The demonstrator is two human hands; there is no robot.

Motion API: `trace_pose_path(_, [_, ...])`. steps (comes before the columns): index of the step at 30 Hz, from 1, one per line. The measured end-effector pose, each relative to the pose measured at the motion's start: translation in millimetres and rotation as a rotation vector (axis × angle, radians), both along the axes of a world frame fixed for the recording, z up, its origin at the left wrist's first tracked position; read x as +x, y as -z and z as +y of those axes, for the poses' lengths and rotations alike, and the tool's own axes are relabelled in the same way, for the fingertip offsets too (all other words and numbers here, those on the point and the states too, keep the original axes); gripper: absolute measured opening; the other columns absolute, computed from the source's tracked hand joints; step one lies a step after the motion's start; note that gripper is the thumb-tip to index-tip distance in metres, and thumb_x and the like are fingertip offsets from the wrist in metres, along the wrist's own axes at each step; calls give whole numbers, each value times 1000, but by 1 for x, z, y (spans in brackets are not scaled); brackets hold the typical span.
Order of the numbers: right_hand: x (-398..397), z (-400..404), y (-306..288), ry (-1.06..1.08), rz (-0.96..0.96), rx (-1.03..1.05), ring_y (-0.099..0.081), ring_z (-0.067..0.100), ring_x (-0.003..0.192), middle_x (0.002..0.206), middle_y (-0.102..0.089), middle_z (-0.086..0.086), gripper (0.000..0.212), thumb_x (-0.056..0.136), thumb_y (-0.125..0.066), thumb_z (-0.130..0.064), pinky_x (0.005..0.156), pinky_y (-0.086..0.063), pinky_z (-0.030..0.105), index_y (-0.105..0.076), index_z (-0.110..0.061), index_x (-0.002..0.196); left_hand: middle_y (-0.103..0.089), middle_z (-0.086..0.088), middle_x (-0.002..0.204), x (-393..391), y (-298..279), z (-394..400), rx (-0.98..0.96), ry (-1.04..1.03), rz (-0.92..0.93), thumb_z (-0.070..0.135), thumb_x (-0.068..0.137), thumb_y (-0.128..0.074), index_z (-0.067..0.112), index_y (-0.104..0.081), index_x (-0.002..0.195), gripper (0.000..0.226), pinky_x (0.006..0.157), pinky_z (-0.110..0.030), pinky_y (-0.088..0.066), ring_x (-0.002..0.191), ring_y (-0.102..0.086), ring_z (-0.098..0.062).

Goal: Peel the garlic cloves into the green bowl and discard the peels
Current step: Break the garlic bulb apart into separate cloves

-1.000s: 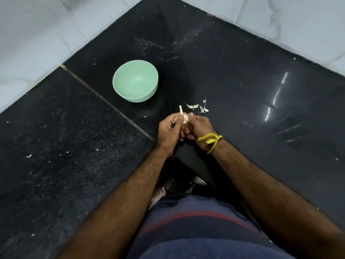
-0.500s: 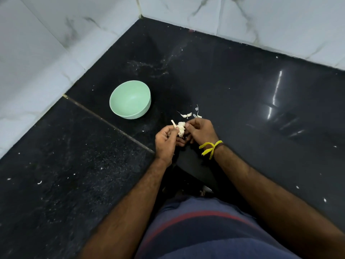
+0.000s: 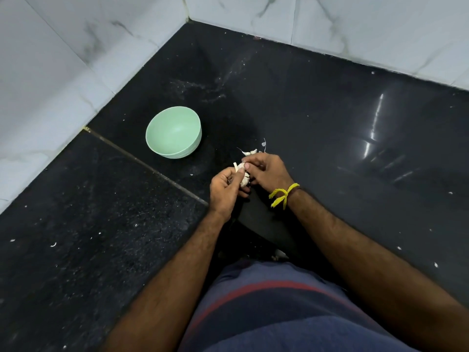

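i have the small white garlic clump point(image 3: 243, 177) caught between both hands: my left hand point(image 3: 226, 189) curls round it from below, and my right hand point(image 3: 268, 171) pinches its upper end with thumb and fingertips point(image 3: 246, 165), a pale strip of skin sticking up just beyond them. to do this step well, i judge i should keep the left grip firm but not crushing, and pull the skin away in one long strip rather than tearing flakes. the pale green round plastic bowl point(image 3: 195, 143) sits beyond my left fingers, well apart from them, and looks empty, so the task is barely begun. a few thin white papery peels point(image 3: 250, 152) lie just past my right fingertips, waiting to be gathered. a yellow thread band point(image 3: 283, 194) rings my right wrist. all this happens over a glossy black stone countertop point(image 3: 317, 102), dusted with white specks, cornered by white marbled wall tiles point(image 3: 63, 59).
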State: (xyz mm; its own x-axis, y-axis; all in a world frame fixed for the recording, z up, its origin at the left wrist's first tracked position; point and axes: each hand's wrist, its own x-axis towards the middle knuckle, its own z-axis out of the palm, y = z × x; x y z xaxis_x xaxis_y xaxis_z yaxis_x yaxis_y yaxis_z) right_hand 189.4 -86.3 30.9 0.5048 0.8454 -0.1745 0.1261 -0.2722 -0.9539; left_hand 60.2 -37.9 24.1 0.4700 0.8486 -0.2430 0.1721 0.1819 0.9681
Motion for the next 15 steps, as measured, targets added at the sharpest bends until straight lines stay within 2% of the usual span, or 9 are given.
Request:
trace_pose_path(3, [0, -1, -4, -49, -38, -18, -71, 19, 84, 90, -72, 4, 13, 93, -65, -11, 64, -61, 30, -74, -9, 102, -63, -19, 75, 0, -2, 0, -1, 3, 0, 13, 100, -61, -10, -64, 97, 24, 46, -22, -52, 57, -60, -18])
trace_pose_path(6, [4, -3, -6, -25, -17, -17, -72, 23, 79, 85, -73, 5, 8, 90, -67, -12, 66, -61, 35, -75, -11, 93, -66, -14, 73, 0, -4, -1, -9, -24, -4, 13, 98, -65, -9, -66, 99, 22, 46, -23, -52, 56, -61, -17])
trace_pose_path(10, [1, -7, -7, -25, -118, -2, -68, 10, 75, 78, -72, -2, 5, 85, -73, -19, 69, -57, 23, -74, -16, 89, -67, -12, 73, 3, 0, 2, 14, -28, 31, 12, 97, -67, -8, -67, 97, 20, 46, -23, -53, 53, -62, -14])
trace_pose_path(12, [1, -7, -7, -16, -150, -11, -68, 11, 71, 75, -72, -1, 2, 84, -75, -16, 68, -56, 23, -73, -16, 84, -67, -8, 70, 3, 3, 3, 51, -2, 48, 14, 96, -69, 0, -69, 91, 15, 46, -23, -53, 52, -62, -13])
trace_pose_path(15, [5, -7, -6, 33, -11, -61, -69, 14, 62, 71, -71, 6, 6, 86, -72, -8, 59, -58, 27, -70, -9, 81, -66, -11, 68, 4, 8, 1, 120, 28, 62, 24, 94, -73, 7, -68, 81, 22, 47, -25, -51, 52, -59, -14])
